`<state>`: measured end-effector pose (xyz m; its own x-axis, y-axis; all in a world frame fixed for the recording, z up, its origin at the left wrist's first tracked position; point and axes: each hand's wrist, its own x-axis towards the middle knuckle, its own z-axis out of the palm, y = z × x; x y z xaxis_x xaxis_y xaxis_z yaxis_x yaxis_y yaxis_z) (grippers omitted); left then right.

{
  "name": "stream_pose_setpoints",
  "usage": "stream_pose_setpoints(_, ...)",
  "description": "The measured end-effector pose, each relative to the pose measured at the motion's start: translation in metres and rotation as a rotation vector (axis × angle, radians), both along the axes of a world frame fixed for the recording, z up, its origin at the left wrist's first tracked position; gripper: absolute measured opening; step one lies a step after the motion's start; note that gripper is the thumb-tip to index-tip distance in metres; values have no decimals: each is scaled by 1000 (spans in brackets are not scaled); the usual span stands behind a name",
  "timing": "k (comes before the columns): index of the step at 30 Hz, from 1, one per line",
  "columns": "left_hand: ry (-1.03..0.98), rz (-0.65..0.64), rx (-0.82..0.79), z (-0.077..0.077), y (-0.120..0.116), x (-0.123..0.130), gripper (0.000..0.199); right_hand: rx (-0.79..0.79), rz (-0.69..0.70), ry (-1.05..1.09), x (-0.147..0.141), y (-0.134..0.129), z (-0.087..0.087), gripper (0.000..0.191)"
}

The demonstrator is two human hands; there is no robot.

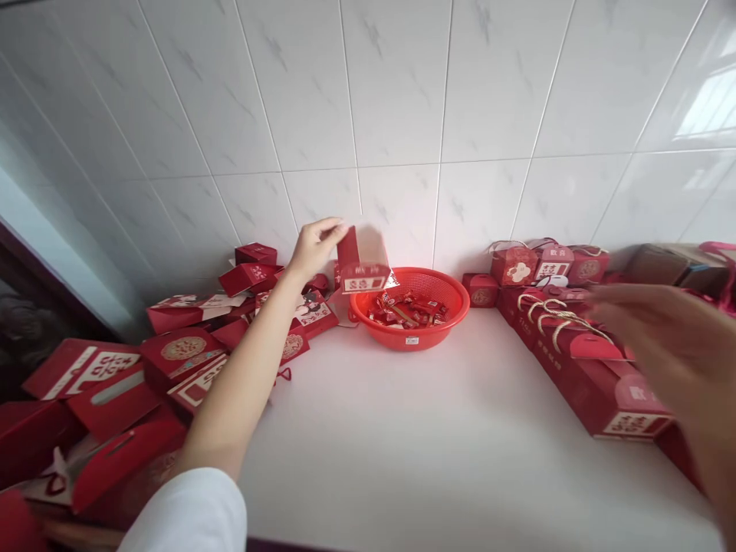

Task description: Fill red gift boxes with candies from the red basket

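Note:
My left hand [320, 244] pinches the upper edge of a red paper gift box [364, 279] with pale lettering on its front. The box hangs tilted over the left rim of a red plastic basket [409, 336]. Inside the basket lie red-wrapped candies [407, 308]. My right hand [644, 322] is blurred, held above the row of red gift boxes [566, 376] on the right, several of them tied with cord. Its fingers are smeared, so whether it grips anything is not visible.
A heap of red boxes [184, 345] covers the left side of the white table [414, 445]. Behind stands a tiled wall [396, 92]. A brownish box [661, 264] sits at the back right.

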<state>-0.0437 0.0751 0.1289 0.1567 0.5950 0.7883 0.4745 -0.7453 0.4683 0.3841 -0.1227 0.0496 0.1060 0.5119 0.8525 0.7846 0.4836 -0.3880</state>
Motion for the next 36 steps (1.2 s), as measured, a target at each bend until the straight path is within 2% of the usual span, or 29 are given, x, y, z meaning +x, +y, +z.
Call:
stream_pose_setpoints(2, 41, -176, -113, -8, -33, 23, 47, -38, 211, -64, -49, 22, 14, 25)
stream_pose_setpoints(4, 80, -303, -212, -21, -64, 43, 43, -71, 469, -170, -90, 32, 20, 33)
stream_pose_setpoints(6, 124, -395, -275, -36, -88, 57, 37, -166, 589, -266, -117, 31, 19, 33)
stream_pose_setpoints(8, 141, -485, -356, -52, -103, 65, 32, -276, 661, -331, -130, 26, 12, 33)
stream_pose_setpoints(10, 119, -571, -486, -67, -109, 69, 30, -385, 674, -335, -135, 22, 4, 37)
stream_pose_setpoints(12, 46, -590, -610, -81, -109, 73, 30, -471, 637, -284, -135, 20, -5, 36)
stream_pose_setpoints(14, -70, -520, -672, -94, -105, 78, 31, -533, 593, -206, -134, 20, -12, 28)
stream_pose_setpoints(16, -173, -430, -660, -103, -100, 83, 29, -582, 569, -138, -134, 21, -19, 20)
stream_pose_setpoints(18, -198, -392, -619, -109, -97, 86, 17, -619, 564, -83, -132, 22, -24, 16)
stream_pose_setpoints(19, -174, -394, -599, -110, -96, 88, 12, -634, 568, -59, -131, 23, -26, 15)
stream_pose_setpoints(24, 84, -433, -603, -116, -104, 87, 16, -750, 608, 93, -125, 33, -40, 13)
stream_pose_setpoints(29, 223, -414, -634, -116, -106, 74, 22, -827, 637, 219, -119, 45, -57, 20)
stream_pose_setpoints(33, 349, -486, -801, -112, -95, 46, 33, -887, 713, 341, -112, 52, -69, 31)
stream_pose_setpoints(36, 346, -651, -974, -113, -88, 22, 53, -888, 755, 401, -109, 55, -78, 38)
